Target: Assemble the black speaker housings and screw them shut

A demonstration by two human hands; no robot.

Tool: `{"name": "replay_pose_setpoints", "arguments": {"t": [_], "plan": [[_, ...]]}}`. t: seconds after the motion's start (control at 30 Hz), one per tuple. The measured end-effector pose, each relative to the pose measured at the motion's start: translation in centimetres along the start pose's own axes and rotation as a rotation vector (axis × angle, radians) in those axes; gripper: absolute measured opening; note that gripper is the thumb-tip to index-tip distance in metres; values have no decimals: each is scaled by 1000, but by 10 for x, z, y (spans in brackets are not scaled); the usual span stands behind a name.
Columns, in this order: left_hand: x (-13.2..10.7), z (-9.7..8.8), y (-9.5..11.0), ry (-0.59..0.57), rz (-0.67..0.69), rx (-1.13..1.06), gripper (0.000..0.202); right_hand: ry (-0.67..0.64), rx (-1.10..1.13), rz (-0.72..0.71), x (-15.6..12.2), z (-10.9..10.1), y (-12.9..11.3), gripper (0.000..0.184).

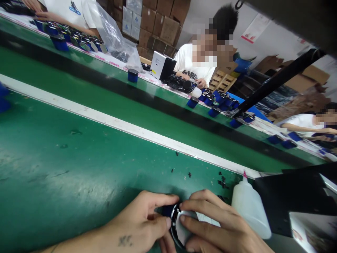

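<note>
Head view | left hand (146, 218) + right hand (222, 225): both holding dark-blue, silver-faced round device (182, 230), apparently cylindrical, partly covered | translucent white plastic bottle (249, 207) beside right hand

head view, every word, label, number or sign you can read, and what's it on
None reads with certainty.
Middle co-worker's shirt: dark lettering, blurred.
Far-left shirt: blue graphic, no legible letters.
Far bench edging: pink print, too small.
White-and-black box: label, too small.
Stacked white boxes: blue marks, blurred.
Wall poster: print, too small.
Left wrist: dark mark, unreadable.
</note>
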State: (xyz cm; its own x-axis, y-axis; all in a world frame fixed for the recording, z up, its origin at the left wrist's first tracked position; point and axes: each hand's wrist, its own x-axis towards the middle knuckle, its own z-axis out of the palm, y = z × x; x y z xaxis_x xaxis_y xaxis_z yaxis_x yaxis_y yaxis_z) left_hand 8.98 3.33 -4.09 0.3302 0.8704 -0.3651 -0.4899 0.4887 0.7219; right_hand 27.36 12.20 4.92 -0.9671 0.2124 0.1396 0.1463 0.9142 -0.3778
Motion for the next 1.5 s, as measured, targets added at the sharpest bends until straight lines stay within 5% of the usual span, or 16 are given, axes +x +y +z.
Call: {"name": "replay_pose_setpoints", "arguments": {"t": [0.5, 0.7, 1.13, 1.5], "plan": [[5, 10, 10, 113, -125, 23, 83, 67, 239, 46, -6, 7, 6, 19], [10, 16, 20, 184, -209, 108, 62, 13, 198, 24, -10, 5, 10, 15], [10, 23, 30, 277, -183, 173, 50, 2, 150, 42, -14, 0, 6, 11], [3, 11, 29, 133, -87, 8, 41, 14, 188, 160, -11, 6, -4, 20]]}}
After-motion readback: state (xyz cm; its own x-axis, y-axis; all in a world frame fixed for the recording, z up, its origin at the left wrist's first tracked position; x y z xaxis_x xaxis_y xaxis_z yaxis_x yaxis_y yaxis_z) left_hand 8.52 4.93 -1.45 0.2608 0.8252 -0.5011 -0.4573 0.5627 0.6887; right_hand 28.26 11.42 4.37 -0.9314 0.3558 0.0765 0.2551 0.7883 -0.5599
